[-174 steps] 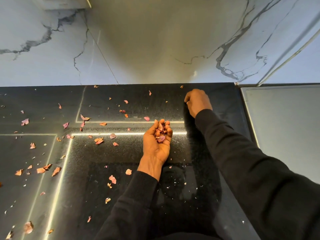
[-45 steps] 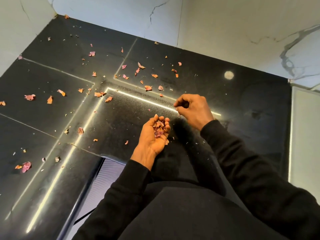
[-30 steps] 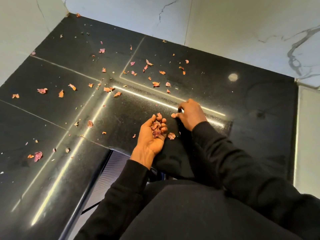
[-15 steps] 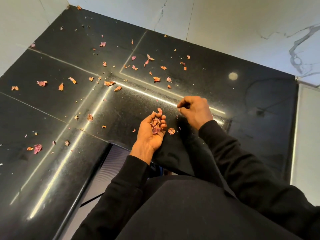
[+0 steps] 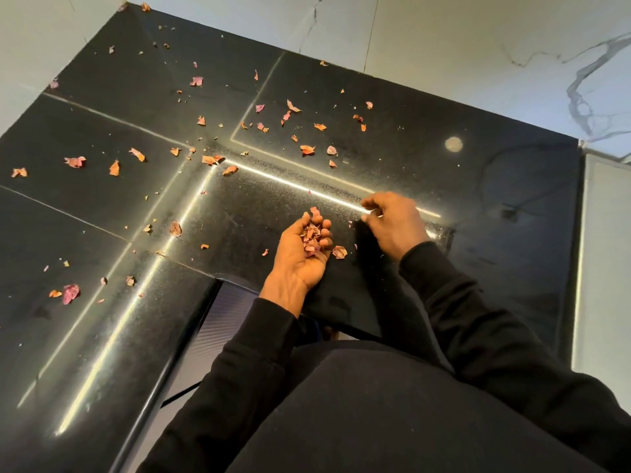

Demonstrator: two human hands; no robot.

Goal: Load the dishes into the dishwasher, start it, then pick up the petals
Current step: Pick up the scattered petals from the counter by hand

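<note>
- Flower petals, dried, pink-orange [image 5: 114,168]: many lie scattered across the left and far surface; collection is judged partly done, with the dishwasher out of view.
- Left hand [image 5: 302,264]: cupped palm-up, cradling a heap of gathered petals [image 5: 311,238].
- Right hand [image 5: 392,221]: fingertips pinched together; contents cannot be told.
- Polished black stone countertop [image 5: 512,199]; white veined marble wall [image 5: 478,46] behind.

figure: dim, warm light. i note hard strip glare [image 5: 300,187] running in an l across the black countertop [image 5: 88,213], a round reflection [image 5: 453,144] at its far right, its edges bowed; right hand [image 5: 392,223] motion-blurred.
</note>
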